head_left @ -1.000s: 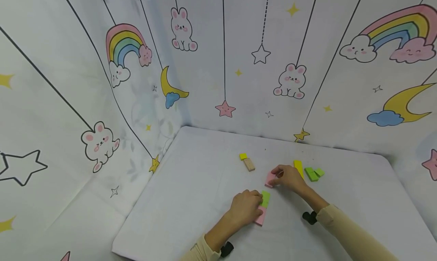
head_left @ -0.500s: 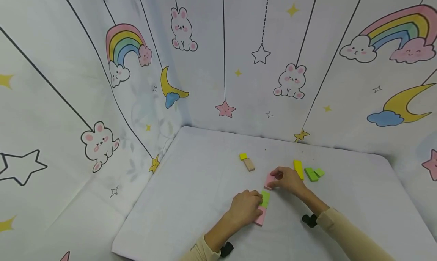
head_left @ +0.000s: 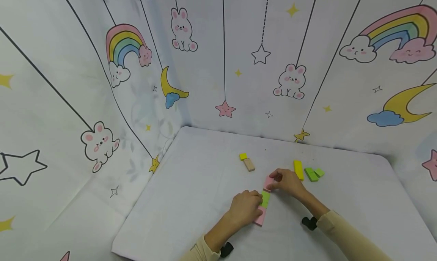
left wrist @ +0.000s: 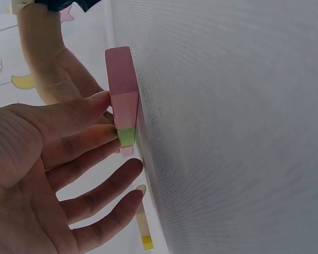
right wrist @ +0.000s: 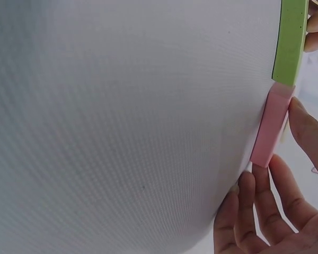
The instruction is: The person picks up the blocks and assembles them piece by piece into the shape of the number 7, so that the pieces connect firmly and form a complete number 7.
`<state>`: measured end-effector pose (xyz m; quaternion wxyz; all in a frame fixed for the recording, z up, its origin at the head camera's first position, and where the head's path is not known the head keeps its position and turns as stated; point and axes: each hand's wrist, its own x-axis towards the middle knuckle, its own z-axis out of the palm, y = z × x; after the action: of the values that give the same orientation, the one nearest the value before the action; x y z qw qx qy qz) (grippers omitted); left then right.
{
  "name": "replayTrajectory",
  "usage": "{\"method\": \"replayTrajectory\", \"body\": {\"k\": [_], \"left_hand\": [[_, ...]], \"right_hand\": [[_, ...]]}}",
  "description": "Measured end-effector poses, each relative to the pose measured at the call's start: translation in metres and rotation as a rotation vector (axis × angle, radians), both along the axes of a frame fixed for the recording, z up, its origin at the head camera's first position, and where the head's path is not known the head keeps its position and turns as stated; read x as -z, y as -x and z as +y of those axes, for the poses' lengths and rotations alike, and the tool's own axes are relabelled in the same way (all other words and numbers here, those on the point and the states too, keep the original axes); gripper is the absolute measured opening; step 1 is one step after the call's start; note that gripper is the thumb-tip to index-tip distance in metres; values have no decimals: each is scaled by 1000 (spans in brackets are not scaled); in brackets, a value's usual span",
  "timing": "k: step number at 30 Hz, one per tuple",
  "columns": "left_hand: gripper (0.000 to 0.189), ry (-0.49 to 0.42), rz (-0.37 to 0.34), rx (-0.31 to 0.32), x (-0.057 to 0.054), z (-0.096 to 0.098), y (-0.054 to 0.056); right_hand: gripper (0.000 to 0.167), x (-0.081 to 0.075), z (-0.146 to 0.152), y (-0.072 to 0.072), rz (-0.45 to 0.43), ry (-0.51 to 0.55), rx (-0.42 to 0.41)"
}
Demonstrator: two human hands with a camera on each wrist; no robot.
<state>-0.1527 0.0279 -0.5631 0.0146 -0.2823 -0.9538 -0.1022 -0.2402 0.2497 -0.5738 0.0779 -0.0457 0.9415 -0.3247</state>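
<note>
Three blocks lie end to end in a row: a near pink block (head_left: pixel 260 217) (left wrist: pixel 122 71), a green block (head_left: pixel 265 198) (right wrist: pixel 290 42) and a far pink block (head_left: pixel 268 183) (right wrist: pixel 274 124). My left hand (head_left: pixel 243 211) (left wrist: pixel 47 169) rests along the row's left side. Its thumb touches the near pink block and its index finger reaches the green one, with the other fingers loosely extended. At the row's far end my right hand (head_left: pixel 287 182) (right wrist: pixel 281 206) pinches the far pink block between thumb and fingers, its near end right at the green block.
Behind the row lie a small yellow block (head_left: pixel 243 156) and a wooden block (head_left: pixel 249 164). Beyond my right hand are a long yellow block (head_left: pixel 298 170), a green block (head_left: pixel 311 174) and a smaller green piece (head_left: pixel 319 172). The white table (head_left: pixel 170 200) meets patterned cloth walls.
My right hand has drawn the far pink block a little toward me and left, up to the green block's end. My left hand stays in place.
</note>
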Motion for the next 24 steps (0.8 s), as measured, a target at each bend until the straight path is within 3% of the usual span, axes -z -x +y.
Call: {"method": "replayTrajectory", "body": {"k": [24], "left_hand": [[32, -5, 16, 7, 2, 0, 0]], "right_hand": [[47, 1, -1, -6, 17, 21, -24]]}}
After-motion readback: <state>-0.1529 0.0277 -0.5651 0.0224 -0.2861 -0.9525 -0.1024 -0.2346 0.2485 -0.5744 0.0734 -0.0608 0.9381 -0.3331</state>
